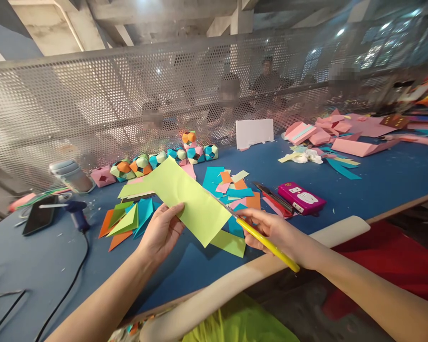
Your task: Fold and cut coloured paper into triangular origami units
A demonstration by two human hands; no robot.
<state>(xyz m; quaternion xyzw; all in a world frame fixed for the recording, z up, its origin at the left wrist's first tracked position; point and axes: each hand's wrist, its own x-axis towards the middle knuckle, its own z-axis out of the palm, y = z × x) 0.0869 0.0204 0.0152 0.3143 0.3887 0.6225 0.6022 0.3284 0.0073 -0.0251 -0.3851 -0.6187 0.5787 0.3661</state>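
Observation:
My left hand [164,230] pinches a light green sheet of paper [196,199] between thumb and fingers and holds it above the table. My right hand [271,232] grips yellow-handled scissors [267,244], seen edge-on. Their metal blades meet the right edge of the sheet; whether they are open or closed is hard to see. Below the sheet lies another green paper piece [230,243]. Folded orange, green and blue papers [126,221] rest beside my left hand. Cut blue, orange and pink scraps [235,183] are scattered behind my right hand.
Folded paper balls [141,164] line the perforated metal screen [103,95]. A glue gun [77,216], phone [39,216] and tumbler [71,175] occupy the left. A magenta box [301,198] and pink papers [364,146] are right. A pale padded bar [214,289] follows the table's front edge.

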